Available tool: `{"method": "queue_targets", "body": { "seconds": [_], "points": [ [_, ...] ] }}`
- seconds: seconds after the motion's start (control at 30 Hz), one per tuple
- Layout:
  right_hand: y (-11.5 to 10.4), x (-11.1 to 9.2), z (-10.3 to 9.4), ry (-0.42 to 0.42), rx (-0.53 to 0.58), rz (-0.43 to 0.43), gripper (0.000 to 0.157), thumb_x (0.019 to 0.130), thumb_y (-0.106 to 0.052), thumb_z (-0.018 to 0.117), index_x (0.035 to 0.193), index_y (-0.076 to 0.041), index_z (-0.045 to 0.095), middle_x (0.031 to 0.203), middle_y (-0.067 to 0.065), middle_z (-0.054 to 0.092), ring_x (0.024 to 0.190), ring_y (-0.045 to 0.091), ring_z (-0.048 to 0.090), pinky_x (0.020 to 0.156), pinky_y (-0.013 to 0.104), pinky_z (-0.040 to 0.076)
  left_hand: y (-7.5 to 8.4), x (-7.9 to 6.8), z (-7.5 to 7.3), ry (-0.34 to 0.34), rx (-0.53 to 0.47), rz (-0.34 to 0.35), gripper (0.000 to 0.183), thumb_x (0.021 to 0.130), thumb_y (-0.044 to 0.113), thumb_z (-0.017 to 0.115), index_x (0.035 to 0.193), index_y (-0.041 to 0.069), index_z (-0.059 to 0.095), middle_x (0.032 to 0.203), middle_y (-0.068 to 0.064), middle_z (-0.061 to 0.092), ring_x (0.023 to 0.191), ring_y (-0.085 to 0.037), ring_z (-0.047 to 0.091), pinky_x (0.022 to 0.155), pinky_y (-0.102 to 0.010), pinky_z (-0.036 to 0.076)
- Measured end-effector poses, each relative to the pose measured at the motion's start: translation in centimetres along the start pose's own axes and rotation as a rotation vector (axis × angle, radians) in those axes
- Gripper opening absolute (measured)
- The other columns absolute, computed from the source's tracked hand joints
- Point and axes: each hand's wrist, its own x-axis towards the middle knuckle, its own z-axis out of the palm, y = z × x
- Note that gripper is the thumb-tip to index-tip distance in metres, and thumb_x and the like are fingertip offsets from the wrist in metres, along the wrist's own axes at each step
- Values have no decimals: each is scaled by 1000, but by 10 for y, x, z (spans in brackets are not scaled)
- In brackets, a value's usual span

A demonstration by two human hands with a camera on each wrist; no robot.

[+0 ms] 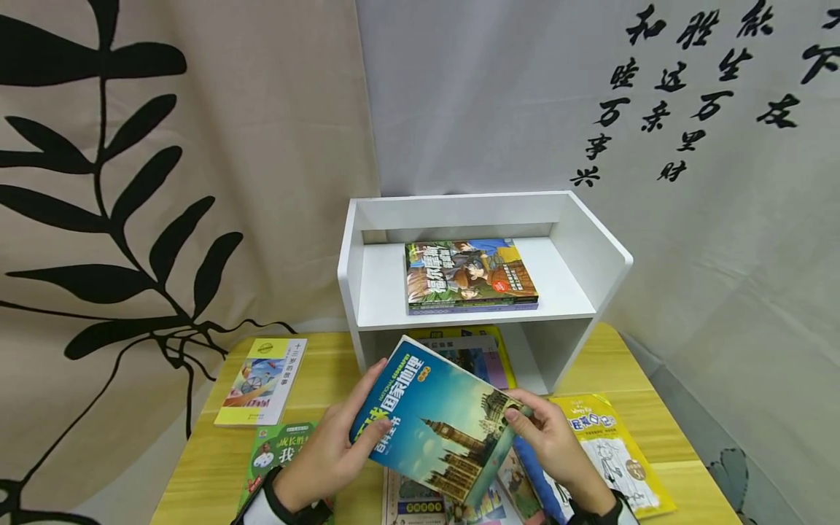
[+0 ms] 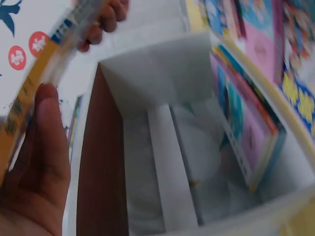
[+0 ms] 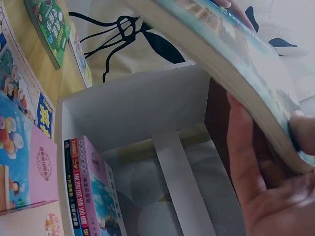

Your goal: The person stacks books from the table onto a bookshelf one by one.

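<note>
In the head view I hold a blue-teal paperback book (image 1: pixel 426 415) with a clock tower on its cover, tilted in front of a white shelf (image 1: pixel 459 321). My left hand (image 1: pixel 328 452) grips its left edge, thumb on the cover. The right hand (image 1: pixel 558 445) pinches the lower right edge. In the left wrist view the spine of the book (image 2: pixel 29 88) looks orange and blurred beside my left thumb. The right wrist view shows its thick page edge (image 3: pixel 236 83) between my right thumb and fingers.
A stack of comic books (image 1: pixel 469 277) lies on the upper shelf, and books (image 3: pixel 88 182) stand in the lower compartment. On the wooden table (image 1: pixel 328 364) lie a yellow-white book (image 1: pixel 262 383), a green book (image 1: pixel 282 445), a yellow book (image 1: pixel 617 452) and others beneath my hands.
</note>
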Motion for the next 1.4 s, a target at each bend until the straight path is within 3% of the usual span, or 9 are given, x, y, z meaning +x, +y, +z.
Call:
{"method": "queue_targets", "body": {
  "seconds": [0.2,0.3,0.43,0.57,0.73,0.93,1.1,1.23,1.4],
  "points": [
    [2,-3,10,163,-22,90,48,107,-4,56,155,-10,50,144,5,56,63,-4,47,44,33,41,6,1,6,86,-28,48,73,108,7,54,171,21,19,166,-25,41,118,-30,72,82,-34,64],
    [1,-4,13,213,-6,115,65,107,-6,58,165,-21,33,118,9,60,61,0,48,48,34,46,12,4,8,120,-22,45,73,109,8,54,171,23,19,166,-24,42,122,-31,70,85,-34,64],
    [-4,-6,16,191,105,80,85,107,0,55,171,-30,8,109,14,57,73,12,68,59,38,62,21,8,6,211,-30,16,73,109,9,54,171,25,19,162,-26,46,121,-33,70,82,-35,64],
    [-13,-9,22,136,165,27,101,103,8,55,170,-33,-9,141,30,43,95,18,73,67,43,66,29,13,4,311,-42,9,74,109,8,53,171,25,17,168,-20,40,129,-33,65,86,-39,63],
    [-19,-12,35,95,16,32,120,95,7,70,168,-34,-16,165,44,20,121,32,68,87,32,63,35,17,8,361,-92,7,75,110,8,50,172,28,14,176,-7,27,146,-28,50,99,-38,57],
    [-14,-13,45,87,-57,61,130,91,-3,79,166,-35,-22,171,35,-19,149,63,19,109,30,43,27,18,22,352,-136,2,74,110,7,50,172,25,13,177,-8,24,145,-29,50,100,-39,56],
    [-11,-15,44,129,-75,76,133,88,-6,84,167,-35,-19,170,42,-6,136,61,47,97,41,58,22,20,28,341,-102,-53,76,110,18,53,172,25,9,179,-6,15,155,-31,36,110,-44,48],
    [-12,-17,37,154,-122,82,135,85,-9,87,168,-35,-17,168,45,5,125,55,60,87,41,64,23,22,26,285,-137,-115,85,107,24,61,172,29,5,178,-9,19,147,-33,49,103,-42,55],
    [-19,-14,21,135,-180,3,135,84,-4,87,169,-27,-15,170,41,8,128,39,63,86,37,64,28,26,18,142,-214,-122,122,91,19,83,171,32,-8,176,-15,22,127,-33,67,89,-38,63]
  ]
}}
